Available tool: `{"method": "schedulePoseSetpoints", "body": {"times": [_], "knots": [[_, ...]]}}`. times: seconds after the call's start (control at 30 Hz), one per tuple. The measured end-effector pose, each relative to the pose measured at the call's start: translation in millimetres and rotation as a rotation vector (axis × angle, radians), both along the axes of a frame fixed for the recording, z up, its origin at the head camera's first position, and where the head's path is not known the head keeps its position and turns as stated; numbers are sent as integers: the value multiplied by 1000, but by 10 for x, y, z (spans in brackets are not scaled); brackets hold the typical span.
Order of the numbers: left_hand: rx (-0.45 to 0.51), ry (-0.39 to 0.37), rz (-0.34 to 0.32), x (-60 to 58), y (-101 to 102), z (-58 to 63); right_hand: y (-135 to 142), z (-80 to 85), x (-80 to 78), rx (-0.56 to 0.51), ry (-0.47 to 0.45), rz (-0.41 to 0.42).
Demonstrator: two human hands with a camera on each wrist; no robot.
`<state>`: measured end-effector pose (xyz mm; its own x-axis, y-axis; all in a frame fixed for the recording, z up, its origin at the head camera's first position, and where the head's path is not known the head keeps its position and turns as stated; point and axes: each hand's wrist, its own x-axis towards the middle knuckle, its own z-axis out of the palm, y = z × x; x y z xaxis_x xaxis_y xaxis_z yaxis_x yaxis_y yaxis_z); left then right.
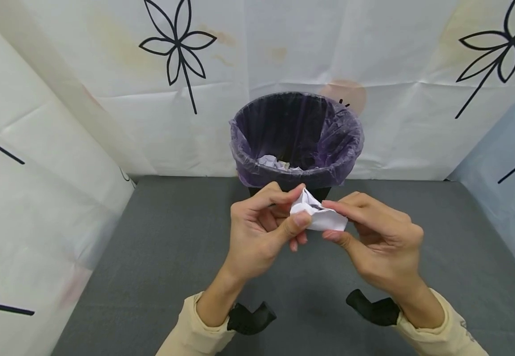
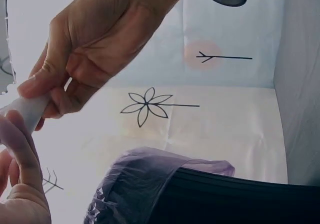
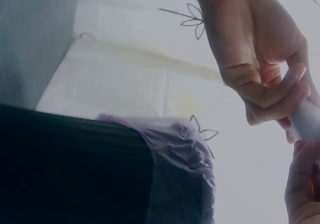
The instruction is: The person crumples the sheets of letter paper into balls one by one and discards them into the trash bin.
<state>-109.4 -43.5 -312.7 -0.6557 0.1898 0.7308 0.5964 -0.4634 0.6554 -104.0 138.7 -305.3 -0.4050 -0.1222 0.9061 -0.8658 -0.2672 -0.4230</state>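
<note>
A crumpled piece of white paper (image 1: 326, 219) is held up between both hands, in front of the bin. My left hand (image 1: 262, 230) pinches its left end, thumb on the near side and index finger at the top. On the right end, my right hand (image 1: 379, 237) grips the paper between thumb and fingertips. Both wrist views catch only part of the paper (image 2: 31, 109), with fingers covering much of it. Behind the hands stands a dark bin with a purple plastic liner (image 1: 239, 163). Crumpled white paper scraps (image 1: 268, 160) lie inside it.
A dark grey table surface (image 1: 173, 237) lies under the hands. White patterned sheets (image 1: 150, 133) form the back and left walls, and a light blue one (image 1: 502, 133) stands at the right. Black wrist mounts (image 1: 252, 319) stick out from both sleeves.
</note>
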Motion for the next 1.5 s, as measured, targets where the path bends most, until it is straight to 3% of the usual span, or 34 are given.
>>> {"method": "schedulePoseSetpoints", "body": {"times": [0.1, 0.2, 0.3, 0.43, 0.6, 0.73, 0.97, 1.1, 1.23, 1.33, 1.4, 1.5], "knots": [[-13, 2, -25, 2, -13, 21, 7, 18, -43, -12, 76, -4], [-36, 0, -62, 9, -40, 52, 26, 29, -98, -24, 107, 84], [-65, -3, -83, 7, -68, 68, 66, 64, -154, 17, 81, 198], [-115, -26, -72, -18, -107, 49, 87, 127, -189, 89, 38, 256], [-156, -94, -74, -28, -152, 49, 38, 143, -161, 112, 32, 134], [-155, -171, -39, -22, -167, 49, 11, 152, -157, 147, 46, 33], [-123, -236, 7, 7, -164, 44, 21, 162, -150, 205, 25, 61], [-143, -189, 60, 31, -158, 58, 32, 156, -148, 209, 24, 67], [-189, -81, 146, 65, -141, 69, 30, 135, -157, 170, 50, 44], [-204, -21, 150, 77, -131, 74, 34, 116, -154, 154, 71, -21], [-204, -2, 136, 75, -125, 72, 32, 105, -147, 154, 88, -92], [-205, 9, 141, 67, -115, 69, 26, 97, -140, 146, 102, -130]]}}
